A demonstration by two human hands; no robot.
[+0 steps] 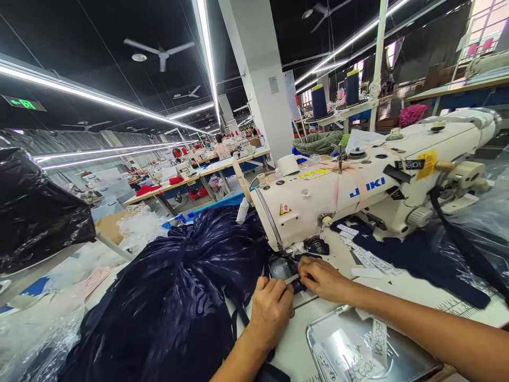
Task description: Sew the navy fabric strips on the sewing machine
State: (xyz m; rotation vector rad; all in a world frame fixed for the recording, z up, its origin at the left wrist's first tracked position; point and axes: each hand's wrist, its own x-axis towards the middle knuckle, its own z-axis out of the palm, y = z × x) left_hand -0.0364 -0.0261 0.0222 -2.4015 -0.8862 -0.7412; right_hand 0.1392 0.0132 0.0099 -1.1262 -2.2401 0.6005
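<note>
Beneath the needle end of a white sewing machine (306, 207), my two hands meet at a small dark navy piece of fabric (297, 285). My left hand (272, 307) is closed, fingers curled, pinching its near left side. From the right, my right hand (324, 278) pinches the fabric with thumb and fingers close to the presser foot. The needle and the fabric's far edge are partly hidden. A big heap of shiny navy fabric (178, 286) lies left of my hands, and narrow navy strips hang down beside my left wrist.
Below my right forearm, a metal tray (312, 331) holds white printed labels. More labels (374, 262) and navy strips (429, 260) lie under the machine arm. A small white bottle (242, 210) leans behind the heap. A black plastic bag (40, 212) is at far left; thread cones (319, 101) stand behind.
</note>
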